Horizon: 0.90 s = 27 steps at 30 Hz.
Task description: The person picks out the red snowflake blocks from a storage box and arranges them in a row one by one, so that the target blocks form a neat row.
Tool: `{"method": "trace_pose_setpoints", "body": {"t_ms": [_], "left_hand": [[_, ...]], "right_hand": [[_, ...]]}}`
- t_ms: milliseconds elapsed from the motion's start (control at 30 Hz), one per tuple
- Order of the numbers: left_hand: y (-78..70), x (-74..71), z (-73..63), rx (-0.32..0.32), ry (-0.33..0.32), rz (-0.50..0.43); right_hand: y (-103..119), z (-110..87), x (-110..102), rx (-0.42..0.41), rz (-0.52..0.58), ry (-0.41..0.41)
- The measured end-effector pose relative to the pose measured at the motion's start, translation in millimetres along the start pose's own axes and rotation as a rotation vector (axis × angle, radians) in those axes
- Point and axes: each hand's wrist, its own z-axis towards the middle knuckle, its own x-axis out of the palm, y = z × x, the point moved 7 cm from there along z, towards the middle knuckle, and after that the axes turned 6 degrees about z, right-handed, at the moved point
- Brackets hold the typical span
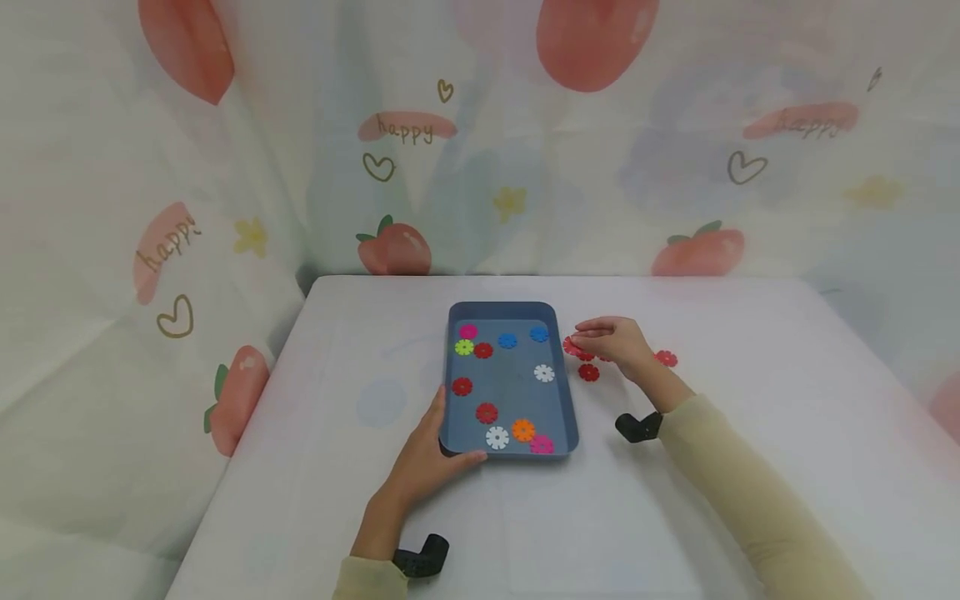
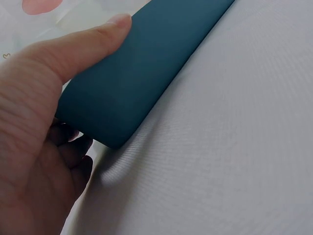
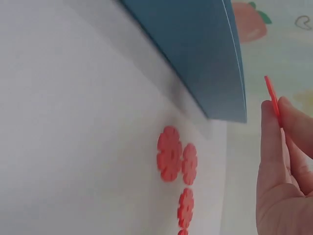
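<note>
A blue-grey rectangular tray [image 1: 501, 311] lies on the table with several flower-shaped plastic discs in it. Among them are a red disc [image 1: 487, 413], an orange disc [image 1: 523, 429], a white disc [image 1: 543, 373] and a blue disc [image 1: 507, 341]. My left hand [image 1: 422, 465] holds the tray's near left corner, thumb along the near wall and fingers at the left side. Just right of the tray, my right hand [image 1: 617, 342] pinches a red disc [image 3: 272, 93] on edge between thumb and fingers, raised above the table.
Beneath and beside the right hand, several loose red discs [image 3: 169, 154] lie on the white table [image 1: 300, 467]. One red disc [image 1: 666, 358] is right of that wrist. A black wrist device [image 1: 637, 427] sits on each arm. Printed curtains [image 1: 525, 167] stand behind and at the left.
</note>
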Motion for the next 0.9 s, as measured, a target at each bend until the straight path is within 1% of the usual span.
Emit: {"method": "trace_pose_setpoints", "body": {"t_ms": [233,400,533,767,900], "left_hand": [[0.5,-1.0,-0.4,-0.004,-0.002,-0.004],[-0.2,-1.3,-0.1,-0.006,-0.001,-0.012],[-0.2,-0.8,0.4,-0.007,0.000,-0.010],[-0.7,0.3,0.6,0.007,-0.002,-0.017],[-1.0,0.4,0.3,0.010,-0.003,-0.018]], "right_hand": [[-23.1,-7.6,-20.5,0.066,0.080,-0.035],[-34.4,-12.1,-33.2,0.058,0.015,-0.049],[-41.2,-14.2,-40.3,0.076,-0.013,-0.055],[-54.3,-15.0,-46.2,0.119,-0.038,-0.055],[-58.3,-14.1,-48.0,0.118,-0.082,-0.084]]}}
